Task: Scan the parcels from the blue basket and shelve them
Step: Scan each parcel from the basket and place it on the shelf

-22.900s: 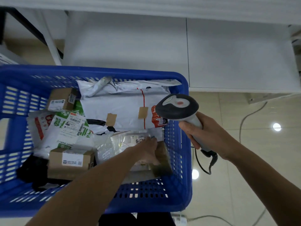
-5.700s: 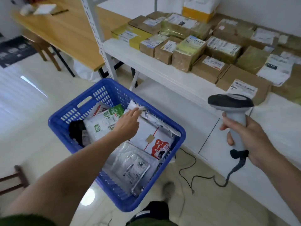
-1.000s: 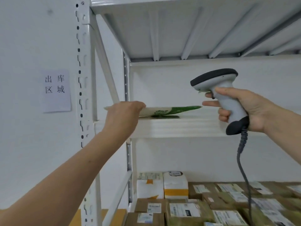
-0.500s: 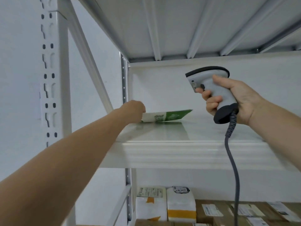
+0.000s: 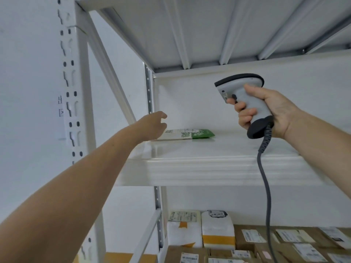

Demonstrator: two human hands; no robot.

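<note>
– Parcel (image 5: 190, 134) is lying flat, far left on the shelf (image 5: 209, 168), looking light and floppy.
– Left hand (image 5: 155, 126) is hovering loose by its left edge, probably the best hold; right hand (image 5: 269, 112) is gripping the scanner (image 5: 239, 86).

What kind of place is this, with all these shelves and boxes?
Probably a parcel storeroom. White metal shelves hold a flat green-and-white parcel and, lower down, cardboard boxes with shipping labels, and the right hand holds a corded barcode scanner.
</note>
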